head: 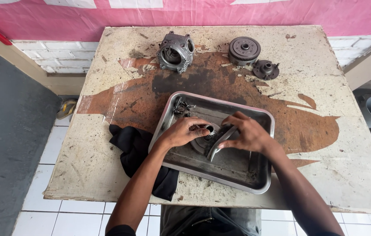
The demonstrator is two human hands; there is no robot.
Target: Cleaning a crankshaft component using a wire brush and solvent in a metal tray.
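1 black cloth (134, 146) lies at desk (347, 144) left edge. 1 steel tray (255, 185) is centred; inside, 1 round part (210, 130) is pinched by left hand (184, 132), 1 curved metal piece (218, 140) gripped by right hand (248, 133). 3 engine parts seen at rear: housing (176, 51), gear (244, 50), hub (265, 69).

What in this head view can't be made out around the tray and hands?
- Round metal part in the tray: mostly covered by the left hand and right hand.
- Curved piece: upper end hidden under the right fingers.
- Small bits in the tray corner: too small to identify.
- Black cloth: partly under the tray and forearm.
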